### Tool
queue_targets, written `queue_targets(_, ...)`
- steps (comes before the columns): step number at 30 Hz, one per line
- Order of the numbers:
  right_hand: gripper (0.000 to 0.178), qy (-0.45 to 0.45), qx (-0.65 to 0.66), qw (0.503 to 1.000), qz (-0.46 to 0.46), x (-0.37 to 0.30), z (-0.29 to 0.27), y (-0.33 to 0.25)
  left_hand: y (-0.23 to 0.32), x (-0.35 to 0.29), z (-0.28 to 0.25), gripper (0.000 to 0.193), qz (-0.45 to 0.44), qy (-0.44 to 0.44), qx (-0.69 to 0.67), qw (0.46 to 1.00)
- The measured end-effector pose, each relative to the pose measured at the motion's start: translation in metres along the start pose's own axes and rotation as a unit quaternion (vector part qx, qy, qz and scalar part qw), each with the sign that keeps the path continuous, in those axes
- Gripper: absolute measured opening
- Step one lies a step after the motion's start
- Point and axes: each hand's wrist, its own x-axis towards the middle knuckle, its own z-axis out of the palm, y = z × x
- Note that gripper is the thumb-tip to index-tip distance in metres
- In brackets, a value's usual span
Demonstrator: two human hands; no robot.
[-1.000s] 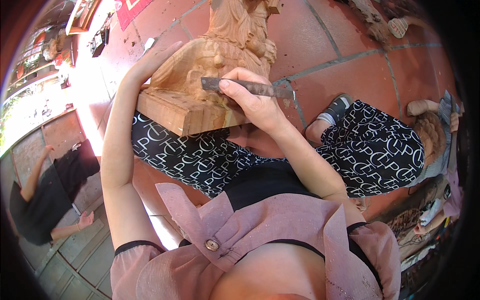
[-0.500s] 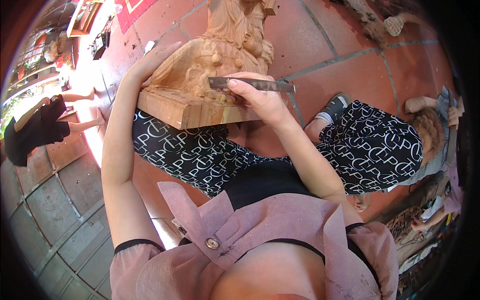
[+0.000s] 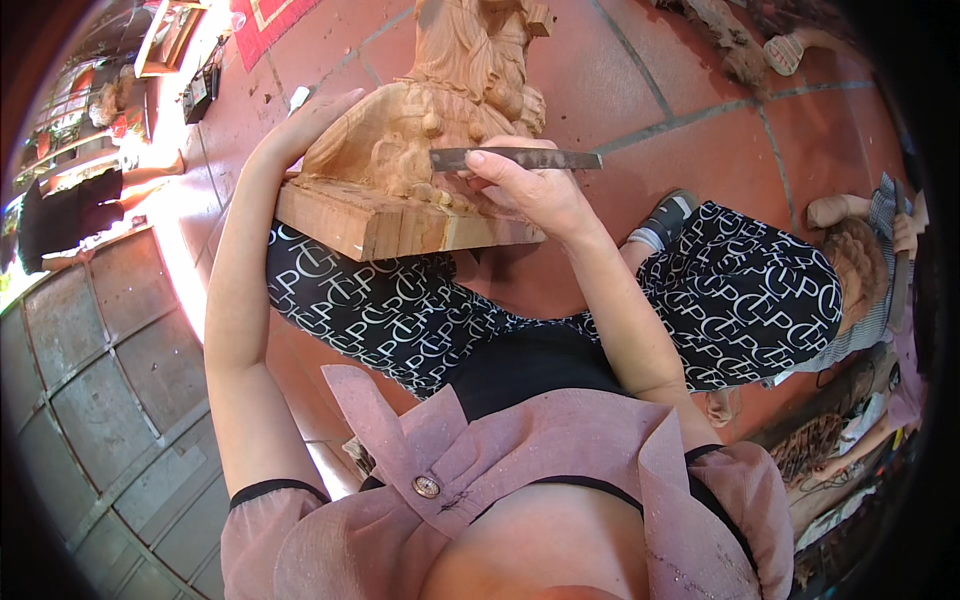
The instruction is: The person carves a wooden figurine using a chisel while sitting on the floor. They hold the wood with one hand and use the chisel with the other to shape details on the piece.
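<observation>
A carved wooden statue (image 3: 465, 75) on a thick square wooden base (image 3: 375, 228) rests by my lap, its upper end cut off by the frame's top edge. My left hand (image 3: 315, 122) lies along the statue's left side, fingers stretched out and flat. In the fingers of my right hand (image 3: 530, 190) is a flat, dark metal bar (image 3: 565, 159), like a file or chisel, held crosswise with its left end near the carved lower front. Curled lower fingers of that hand are partly hidden against the statue.
Reddish floor tiles (image 3: 660, 150) surround the statue. To the right a person with a striped sleeve (image 3: 890, 230) sits close by. Grey metal panels (image 3: 130, 390) lie at the left, and a piece of driftwood-like wood (image 3: 735, 50) lies at the far right.
My right hand has shifted slightly right with the metal bar, away from the carving. My left hand stays in place. A person at the far left has moved up and back.
</observation>
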Motion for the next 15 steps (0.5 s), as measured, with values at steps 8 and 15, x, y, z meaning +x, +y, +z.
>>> queue_targets(8, 0.018, -0.012, -0.029, 0.999, 0.022, -0.002, 0.002, -0.007, -0.006, 0.001, 0.0, 0.04, 0.055, 0.026, 0.07, 0.996)
queue_targets(15, 0.019, 0.024, -0.128, 0.978, -0.164, -0.004, 0.018, 0.004, -0.012, 0.005, 0.001, 0.042, 0.014, 0.011, 0.01, 1.0)
